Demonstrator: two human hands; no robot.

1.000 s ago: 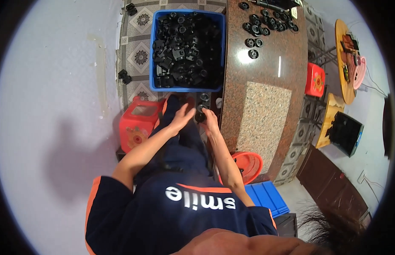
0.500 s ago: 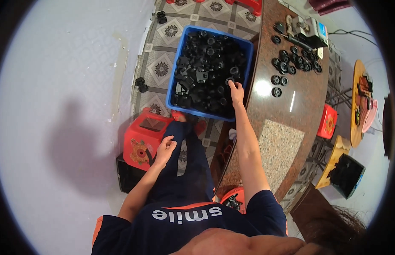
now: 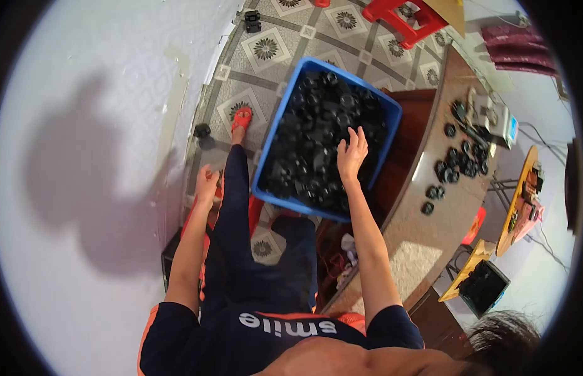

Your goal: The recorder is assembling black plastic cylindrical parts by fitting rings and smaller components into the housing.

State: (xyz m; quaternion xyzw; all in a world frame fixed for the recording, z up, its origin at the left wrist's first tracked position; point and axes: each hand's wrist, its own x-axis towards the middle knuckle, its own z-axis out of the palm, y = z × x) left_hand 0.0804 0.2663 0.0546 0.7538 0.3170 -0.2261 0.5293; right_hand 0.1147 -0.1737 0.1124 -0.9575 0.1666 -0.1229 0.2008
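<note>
A blue plastic bin point(image 3: 396, 113) full of black plastic parts point(image 3: 307, 135) sits on the floor before me, tilted in view. Above the right half of the heap is my right hand point(image 3: 352, 158), its fingers spread and holding nothing I can see. Some parts look round like small wheels or caps; blur hides their exact kind. My left hand point(image 3: 207, 182) hangs empty beside my left leg, fingers loosely bent and apart, near a mostly hidden red stool point(image 3: 194, 216).
Along the right runs a brown stone-topped counter point(image 3: 407, 210) bearing round black parts point(image 3: 463, 160) and a small metal device point(image 3: 492, 122). A red stool point(image 3: 407, 22) stands on the far floor. Black pieces point(image 3: 252, 22) lie by the left wall. A dark tray point(image 3: 484, 288) is at lower right.
My view has shifted, so the bin appears lower and more turned. My right hand's fingers have spread, and my left hand has moved outward to the left. My left foot now shows, stepped forward beside the bin.
</note>
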